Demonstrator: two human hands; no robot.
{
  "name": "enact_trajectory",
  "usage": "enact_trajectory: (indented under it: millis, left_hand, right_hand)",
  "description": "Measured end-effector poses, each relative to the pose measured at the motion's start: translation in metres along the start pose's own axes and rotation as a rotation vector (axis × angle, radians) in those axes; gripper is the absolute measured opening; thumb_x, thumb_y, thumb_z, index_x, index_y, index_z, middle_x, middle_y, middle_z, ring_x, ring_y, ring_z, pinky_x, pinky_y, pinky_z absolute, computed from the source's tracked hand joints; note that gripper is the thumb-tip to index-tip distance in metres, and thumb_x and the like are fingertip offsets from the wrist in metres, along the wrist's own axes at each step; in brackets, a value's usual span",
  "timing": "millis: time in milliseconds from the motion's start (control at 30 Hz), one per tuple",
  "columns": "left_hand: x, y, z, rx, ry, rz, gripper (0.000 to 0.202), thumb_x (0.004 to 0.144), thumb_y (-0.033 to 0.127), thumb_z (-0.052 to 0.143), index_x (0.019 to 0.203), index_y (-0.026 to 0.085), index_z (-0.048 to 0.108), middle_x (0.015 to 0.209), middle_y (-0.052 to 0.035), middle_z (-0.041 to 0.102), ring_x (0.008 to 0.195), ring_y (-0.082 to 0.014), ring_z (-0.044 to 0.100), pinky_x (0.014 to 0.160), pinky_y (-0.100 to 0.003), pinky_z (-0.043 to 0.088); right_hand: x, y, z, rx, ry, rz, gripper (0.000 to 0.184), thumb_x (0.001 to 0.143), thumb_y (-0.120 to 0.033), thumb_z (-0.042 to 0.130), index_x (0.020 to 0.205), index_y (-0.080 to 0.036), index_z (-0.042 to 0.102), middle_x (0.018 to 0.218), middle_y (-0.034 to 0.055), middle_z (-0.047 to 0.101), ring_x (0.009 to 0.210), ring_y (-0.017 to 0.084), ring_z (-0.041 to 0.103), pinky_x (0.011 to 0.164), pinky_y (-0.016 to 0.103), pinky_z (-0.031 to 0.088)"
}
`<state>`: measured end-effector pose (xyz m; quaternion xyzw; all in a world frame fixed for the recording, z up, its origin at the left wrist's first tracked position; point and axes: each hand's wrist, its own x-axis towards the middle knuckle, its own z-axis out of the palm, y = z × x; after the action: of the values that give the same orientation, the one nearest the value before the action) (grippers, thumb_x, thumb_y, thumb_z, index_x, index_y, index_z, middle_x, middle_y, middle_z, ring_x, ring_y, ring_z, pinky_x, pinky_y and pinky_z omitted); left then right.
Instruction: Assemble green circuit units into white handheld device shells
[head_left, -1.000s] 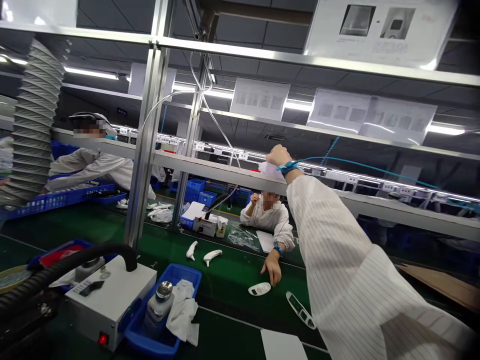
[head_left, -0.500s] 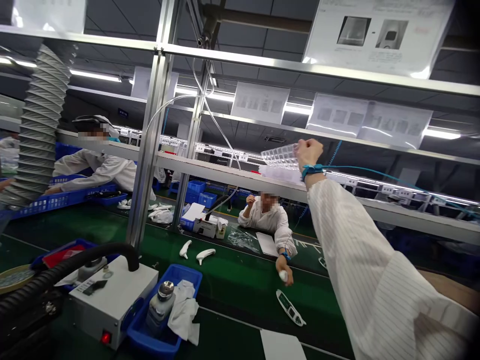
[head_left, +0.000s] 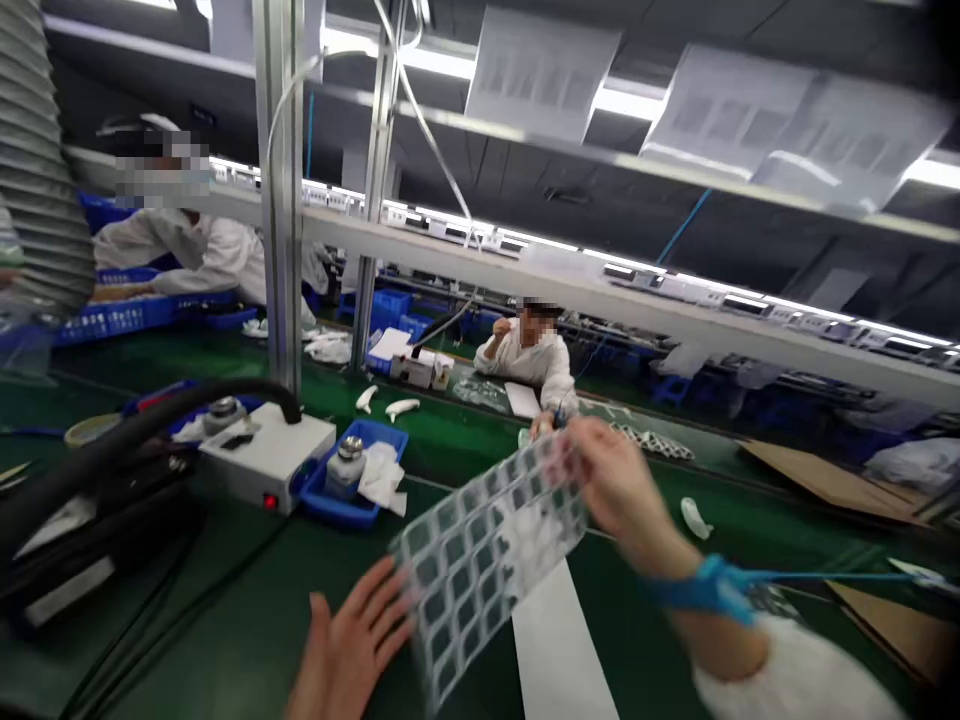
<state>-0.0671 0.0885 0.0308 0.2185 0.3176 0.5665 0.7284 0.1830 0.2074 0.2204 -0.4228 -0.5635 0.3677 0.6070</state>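
Observation:
My right hand (head_left: 611,480) is closed on the far edge of a clear plastic tray (head_left: 487,545) with a grid of small pockets, holding it tilted over the green bench. A blue wrist strap (head_left: 705,588) with a coiled cord sits on that wrist. My left hand (head_left: 352,640) is open, fingers spread, just below and left of the tray's near edge, close to it; motion blur hides whether it touches.
A white box with a red light (head_left: 262,455) and a black hose (head_left: 127,440) stand at left, beside a blue bin (head_left: 352,505) with a bottle and cloth. White strip (head_left: 559,640) lies on the green mat. Two people work across the conveyor. An aluminium shelf rail (head_left: 600,300) runs overhead.
My right hand has come down from the overhead shelf with the clear tray. My left hand has come into view beneath it. The view has tipped down toward the bench.

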Motion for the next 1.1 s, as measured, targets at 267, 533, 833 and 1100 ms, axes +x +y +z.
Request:
enact_trajectory:
  millis: [267,533,833,1100]
  left_hand:
    - [-0.025,0.032,-0.033,0.567,0.123,-0.08,0.052,0.073,0.048,0.073,0.11,0.014,0.06,0.11,-0.0153,0.07,0.096,-0.0315,0.068,0.088,-0.045,0.054]
    - [-0.007,0.022,-0.051,0.598,0.16,-0.015,0.042,0.077,0.051,0.064,0.099,0.015,0.061,0.089,-0.0067,0.069,0.074,-0.023,0.069,0.073,-0.04,0.058]
    - [0.001,0.024,-0.054,0.608,0.125,0.019,0.036,0.076,0.049,0.065,0.095,0.018,0.059,0.081,-0.0034,0.068,0.071,-0.0218,0.068,0.067,-0.037,0.058]
    - [0.002,0.025,-0.057,0.641,0.089,0.04,0.035,0.08,0.049,0.062,0.098,0.019,0.056,0.084,-0.0036,0.069,0.075,-0.0227,0.069,0.068,-0.037,0.058]
  right_hand:
    - [-0.157,0.165,0.024,0.436,-0.186,0.787,0.043,0.069,-0.056,0.076,0.079,-0.015,0.067,0.087,0.0094,0.073,0.092,0.027,0.069,0.087,0.041,0.055]
    - [-0.161,0.163,0.001,0.246,-0.256,0.731,0.044,0.067,-0.041,0.082,0.097,-0.014,0.068,0.092,0.0112,0.074,0.086,0.023,0.069,0.075,0.034,0.056]
    - [-0.145,0.171,0.003,0.065,-0.293,0.539,0.036,0.065,-0.048,0.076,0.077,-0.017,0.063,0.062,-0.0005,0.064,0.054,0.012,0.058,0.049,0.023,0.047]
    - [-0.146,0.175,0.013,0.006,-0.352,0.487,0.037,0.067,-0.052,0.073,0.074,-0.019,0.058,0.054,-0.0033,0.056,0.045,0.012,0.051,0.043,0.025,0.042]
